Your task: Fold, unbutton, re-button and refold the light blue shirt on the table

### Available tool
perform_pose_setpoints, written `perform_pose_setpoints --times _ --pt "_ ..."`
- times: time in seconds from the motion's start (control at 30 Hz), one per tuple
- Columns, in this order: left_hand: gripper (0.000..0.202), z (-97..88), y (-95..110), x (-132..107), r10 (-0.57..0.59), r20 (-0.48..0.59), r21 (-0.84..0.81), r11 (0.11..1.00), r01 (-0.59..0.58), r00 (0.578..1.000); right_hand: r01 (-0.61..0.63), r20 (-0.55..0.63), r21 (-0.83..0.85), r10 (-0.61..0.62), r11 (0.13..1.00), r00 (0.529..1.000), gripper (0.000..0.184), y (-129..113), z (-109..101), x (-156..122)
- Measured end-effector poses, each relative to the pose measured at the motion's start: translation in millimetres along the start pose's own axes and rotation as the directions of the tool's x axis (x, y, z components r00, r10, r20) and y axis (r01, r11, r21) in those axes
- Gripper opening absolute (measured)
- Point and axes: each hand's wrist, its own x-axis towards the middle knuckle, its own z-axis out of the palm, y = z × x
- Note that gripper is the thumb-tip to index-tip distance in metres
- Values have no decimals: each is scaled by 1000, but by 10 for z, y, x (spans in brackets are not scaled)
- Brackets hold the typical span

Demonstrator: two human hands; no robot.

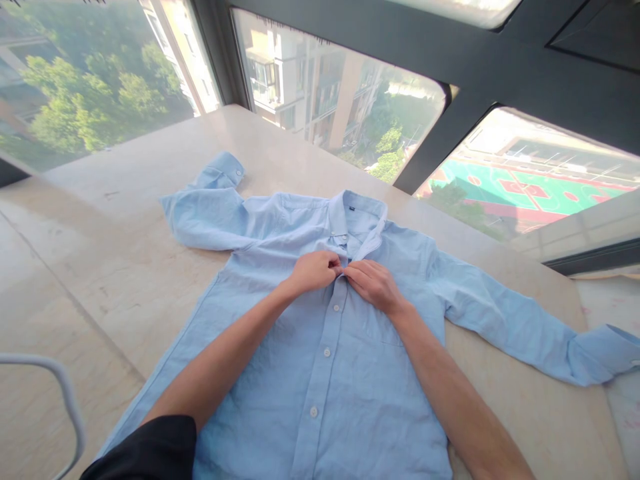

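A light blue long-sleeved shirt [270, 373] lies front up, its collar [338, 217] pointing away from me and its sleeves spread to both sides. My left hand [316, 271] and my right hand [371, 283] meet at the upper part of the front placket. Both pinch the fabric there with closed fingers, the fingertips almost touching. Below them, white buttons [327, 352] run down the placket, which lies closed. Above the hands the neck opening gapes a little, and a small dark label [352, 209] shows inside. Whatever button sits between my fingertips is hidden.
The shirt rests on a pale stone-like ledge [165, 287] with a seam at left. Dark-framed windows [325, 87] border its far side, with trees, buildings and a sports court outside. A white curved tube or cable [65, 387] stands at the lower left.
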Motion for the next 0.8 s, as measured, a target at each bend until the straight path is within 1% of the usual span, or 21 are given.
perform_pose_setpoints --times 0.27,0.43,0.63,0.73,0.8 --pt "17 15 -6 0 -3 -12 -20 1000 3 1000 3 -33 -36 -4 999 999 21 -20 -34 18" --pt "18 2 0 2 1 5 -33 999 0 1000 -39 -55 -6 39 999 998 23 -11 -19 -3" --pt "18 1 -7 20 19 21 -5 1000 -19 1000 -35 -56 30 36 999 998 23 -2 -1 7" --pt "18 -18 -27 36 29 48 -52 998 -26 998 -42 -57 40 44 998 997 23 3 -1 8" --pt "19 -32 -45 46 60 69 -99 994 -53 996 -43 -56 50 46 998 997 23 6 -4 3"
